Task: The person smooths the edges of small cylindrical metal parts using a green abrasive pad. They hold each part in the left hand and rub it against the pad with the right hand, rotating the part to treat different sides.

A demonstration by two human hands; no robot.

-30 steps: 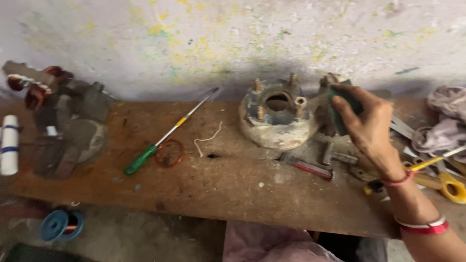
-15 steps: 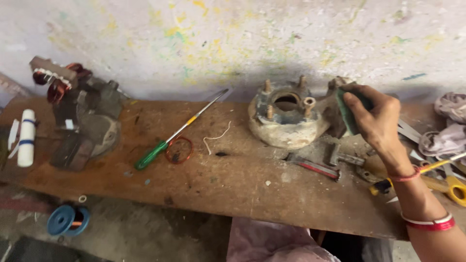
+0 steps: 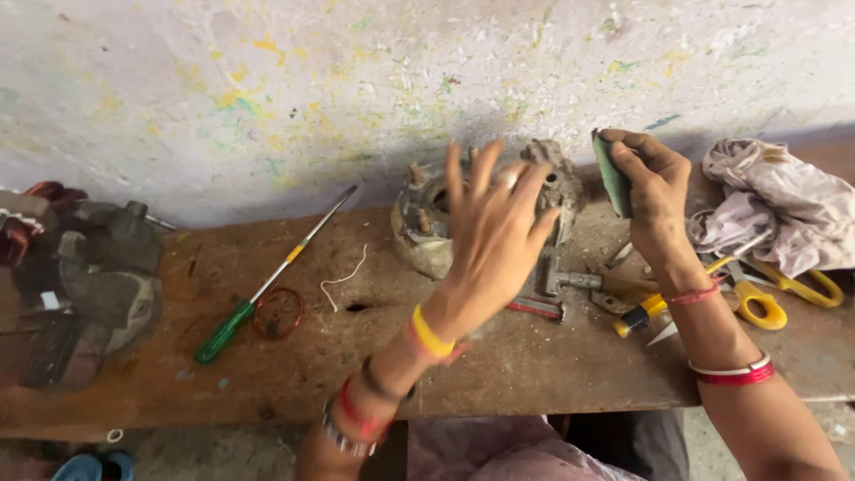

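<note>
Green, flat abrasive pad (image 3: pixel 613 175) sits pinched between the right hand's (image 3: pixel 655 200) thumb and closed fingers, while the left hand (image 3: pixel 492 240), fingers spread, hovers before the grimy round metal motor housing (image 3: pixel 426 223).

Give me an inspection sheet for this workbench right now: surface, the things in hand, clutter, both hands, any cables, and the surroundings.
Surface: worn, stained wooden bench.
Job's things: green pad pinched upright in the right hand; round metal housing with studs behind the left hand.
Clutter: green-handled screwdriver, copper wire coil, white string, yellow-handled scissors, crumpled rag, dark motor parts at left.
Grippers: left hand open, fingers spread, blurred; right hand closed on the pad.
Cables: nothing seen beyond the coil and string.
Surroundings: paint-flecked wall.
</note>
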